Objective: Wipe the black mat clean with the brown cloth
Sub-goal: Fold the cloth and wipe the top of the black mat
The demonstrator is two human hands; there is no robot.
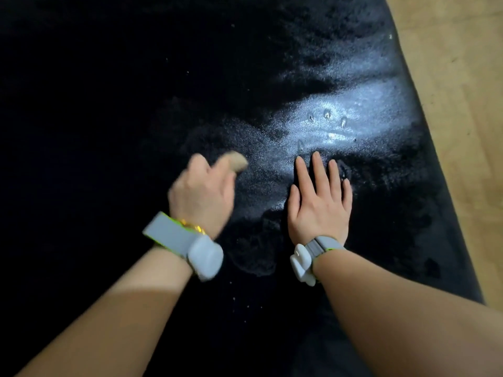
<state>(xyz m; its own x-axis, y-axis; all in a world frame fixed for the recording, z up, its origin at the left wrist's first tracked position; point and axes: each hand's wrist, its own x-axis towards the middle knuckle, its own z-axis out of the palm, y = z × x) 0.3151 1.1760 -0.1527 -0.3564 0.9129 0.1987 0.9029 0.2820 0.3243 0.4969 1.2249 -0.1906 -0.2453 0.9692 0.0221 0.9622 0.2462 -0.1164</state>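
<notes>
The black mat (109,118) fills most of the head view and shines wet where light falls on its right half. My left hand (201,194) grips the brown cloth (236,161), of which only a small blurred end shows past my fingers, down on the mat near its middle. My right hand (319,200) lies flat on the mat beside it, fingers straight and together, palm down. Several small droplets or marks sit on the mat just beyond my right fingertips.
A light wooden floor (462,104) runs along the mat's right edge. Small pale specks dot the mat near my forearms and at the top. Both wrists carry grey bands with white units.
</notes>
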